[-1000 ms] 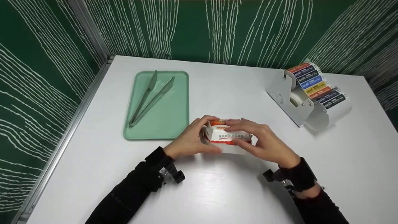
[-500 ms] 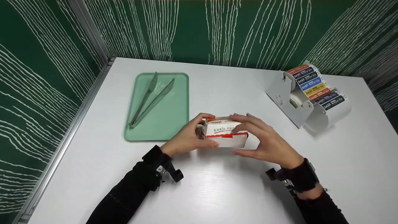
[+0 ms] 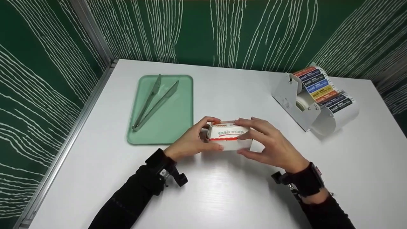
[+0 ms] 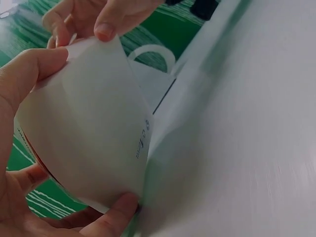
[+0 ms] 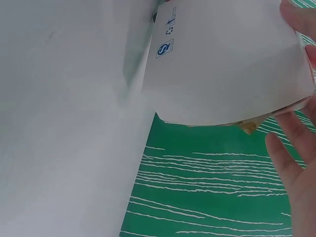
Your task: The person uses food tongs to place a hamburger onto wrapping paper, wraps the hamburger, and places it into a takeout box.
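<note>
A white paper burger box [image 3: 229, 144] with a red scalloped lid edge and printed lettering is held between both hands, just above the white table. My left hand [image 3: 198, 140] grips its left end, thumb along the front and fingers over the top and far side. At the right end, my right hand [image 3: 267, 143] holds it with the thumb low on the front, one fingertip at the red edge and other fingers on top. Both wrist views show the box's plain underside [image 4: 89, 118]. In the right wrist view, a small brown tip [image 5: 250, 125] sticks out at the box's edge.
Left of the hands lies a green tray [image 3: 171, 127] with metal tongs [image 3: 152, 105] on it. A metal label dispenser [image 3: 295, 98] with a roll of coloured labels [image 3: 318, 86] stands at the back right. Green walls with white lines border the white table [image 3: 210, 197].
The box has shifted slightly left and tipped back, showing more of its front. My right thumb came away from the box, then returned lower on the front. Right fingertip now covers the front tab.
</note>
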Motion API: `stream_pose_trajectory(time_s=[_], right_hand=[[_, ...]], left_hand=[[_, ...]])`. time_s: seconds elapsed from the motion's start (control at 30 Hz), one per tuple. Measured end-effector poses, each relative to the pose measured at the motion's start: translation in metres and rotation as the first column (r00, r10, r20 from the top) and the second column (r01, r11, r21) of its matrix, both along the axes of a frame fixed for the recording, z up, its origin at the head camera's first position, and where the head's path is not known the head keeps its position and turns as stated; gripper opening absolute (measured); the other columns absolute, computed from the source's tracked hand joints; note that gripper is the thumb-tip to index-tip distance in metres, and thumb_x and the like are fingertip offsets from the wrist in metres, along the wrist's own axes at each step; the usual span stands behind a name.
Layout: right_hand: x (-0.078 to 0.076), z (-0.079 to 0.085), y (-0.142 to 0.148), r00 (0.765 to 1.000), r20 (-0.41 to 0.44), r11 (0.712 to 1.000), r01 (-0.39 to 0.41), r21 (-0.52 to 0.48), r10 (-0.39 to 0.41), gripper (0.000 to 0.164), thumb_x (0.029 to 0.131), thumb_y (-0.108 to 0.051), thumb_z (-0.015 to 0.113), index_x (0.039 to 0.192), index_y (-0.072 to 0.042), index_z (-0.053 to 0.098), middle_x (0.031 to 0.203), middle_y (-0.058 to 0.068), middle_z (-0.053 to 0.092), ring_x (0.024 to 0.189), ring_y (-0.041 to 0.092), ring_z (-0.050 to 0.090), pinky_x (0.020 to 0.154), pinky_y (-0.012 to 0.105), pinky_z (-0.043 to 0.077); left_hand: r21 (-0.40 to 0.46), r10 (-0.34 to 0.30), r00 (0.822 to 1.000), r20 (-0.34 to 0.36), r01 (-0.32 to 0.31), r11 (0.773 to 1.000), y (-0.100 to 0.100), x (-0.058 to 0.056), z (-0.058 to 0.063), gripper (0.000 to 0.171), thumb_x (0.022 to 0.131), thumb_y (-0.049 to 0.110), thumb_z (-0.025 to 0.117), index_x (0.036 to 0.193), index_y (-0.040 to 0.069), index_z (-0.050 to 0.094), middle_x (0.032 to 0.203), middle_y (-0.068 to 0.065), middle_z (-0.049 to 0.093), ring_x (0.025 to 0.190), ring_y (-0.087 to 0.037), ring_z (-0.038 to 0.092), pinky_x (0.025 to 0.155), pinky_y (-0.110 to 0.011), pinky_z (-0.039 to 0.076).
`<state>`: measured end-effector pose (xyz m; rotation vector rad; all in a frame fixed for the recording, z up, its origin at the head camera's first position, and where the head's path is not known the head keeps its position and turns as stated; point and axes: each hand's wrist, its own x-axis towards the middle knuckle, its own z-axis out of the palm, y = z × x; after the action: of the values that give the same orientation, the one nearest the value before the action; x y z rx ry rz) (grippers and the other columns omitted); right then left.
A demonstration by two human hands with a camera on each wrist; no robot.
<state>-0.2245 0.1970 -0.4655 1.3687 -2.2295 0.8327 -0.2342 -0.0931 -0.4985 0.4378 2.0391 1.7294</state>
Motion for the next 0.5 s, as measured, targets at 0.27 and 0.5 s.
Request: stream_pose_trajectory(time_s=[0.27, 0.5], right_hand=[[0.0014, -0.0034, -0.0044, 0.996, -0.064, 0.995, 0.065, 0.077, -0.061, 0.088, 0.071, -0.024, 0.102, 0.149, -0.015, 0.063, 0.146, 0.007, 0.064, 0.129, 0.026, 0.062, 0.105, 0.032, 0.043], [0.0023, -0.0009, -0.0043, 0.999, -0.035, 0.999, 0.043, 0.03, -0.042, 0.081, 0.07, -0.014, 0.1, 0.145, -0.014, 0.066, 0.14, 0.006, 0.068, 0.126, 0.025, 0.062, 0.103, 0.03, 0.042]], left_hand=[[-0.018, -0.011, 1.0, -0.011, 0.011, 1.0, 0.0001, 0.0029, 0.0027, 0.076, 0.082, 0.034, 0.094, 0.145, 0.038, 0.053, 0.125, -0.005, 0.067, 0.108, -0.023, 0.067, 0.09, -0.034, 0.055], [-0.01, -0.023, 0.999, -0.022, 0.022, 1.0, 0.0009, 0.0036, 0.0041, 0.074, 0.082, 0.036, 0.093, 0.144, 0.04, 0.053, 0.131, -0.003, 0.066, 0.11, -0.024, 0.069, 0.093, -0.036, 0.055]])
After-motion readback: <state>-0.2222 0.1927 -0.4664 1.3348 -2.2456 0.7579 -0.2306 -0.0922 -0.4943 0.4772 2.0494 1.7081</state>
